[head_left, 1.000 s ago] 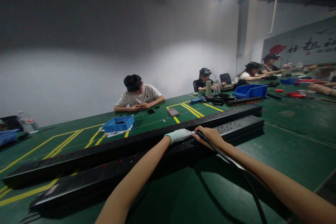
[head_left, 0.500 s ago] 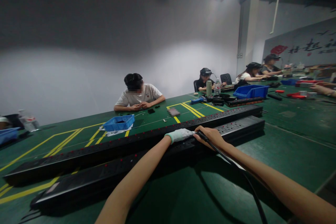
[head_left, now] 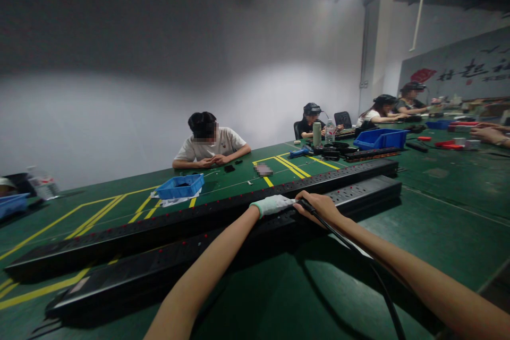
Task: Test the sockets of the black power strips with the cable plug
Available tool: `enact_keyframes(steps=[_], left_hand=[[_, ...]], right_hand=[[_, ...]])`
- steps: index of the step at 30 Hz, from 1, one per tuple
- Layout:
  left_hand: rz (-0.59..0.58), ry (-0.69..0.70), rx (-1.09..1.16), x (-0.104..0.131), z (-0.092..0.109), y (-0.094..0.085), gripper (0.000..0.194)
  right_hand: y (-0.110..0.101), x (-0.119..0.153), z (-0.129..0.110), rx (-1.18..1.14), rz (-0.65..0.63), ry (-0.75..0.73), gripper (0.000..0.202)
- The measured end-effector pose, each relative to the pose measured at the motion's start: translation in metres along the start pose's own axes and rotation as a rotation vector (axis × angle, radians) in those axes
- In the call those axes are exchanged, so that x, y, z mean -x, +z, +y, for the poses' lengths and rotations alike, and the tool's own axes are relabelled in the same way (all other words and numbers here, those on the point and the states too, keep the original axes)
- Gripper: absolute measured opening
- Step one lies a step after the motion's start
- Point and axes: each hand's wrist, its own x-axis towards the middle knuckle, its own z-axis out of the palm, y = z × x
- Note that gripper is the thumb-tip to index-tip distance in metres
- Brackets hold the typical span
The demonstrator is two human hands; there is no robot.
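Observation:
Two long black power strips lie side by side on the green table, with red dots along their tops. My left hand [head_left: 277,205], in a white glove, rests on top of the near power strip [head_left: 350,194]. Its fingers are pressed together and their tips meet my right hand; what they pinch is too small to make out. My bare right hand [head_left: 319,206] is closed around the end of a black cable [head_left: 350,244], above the same strip. From there the cable runs down toward me. The cable's tip is hidden by my fingers.
Beyond the hands lies the far power strip [head_left: 159,228]. A light blue tray [head_left: 180,187] stands behind it, and a darker blue bin [head_left: 380,139] at right. A blue tool [head_left: 299,152] and bottles lie farther back. Several people sit around the table [head_left: 450,234].

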Motion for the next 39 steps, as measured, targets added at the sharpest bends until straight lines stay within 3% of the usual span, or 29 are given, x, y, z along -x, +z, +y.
enact_keyframes(steps=[39], left_hand=[[0.004, -0.005, -0.006, -0.0008, -0.0029, 0.0017, 0.036]], right_hand=[[-0.0001, 0.0003, -0.0003, -0.026, -0.002, 0.010, 0.031]])
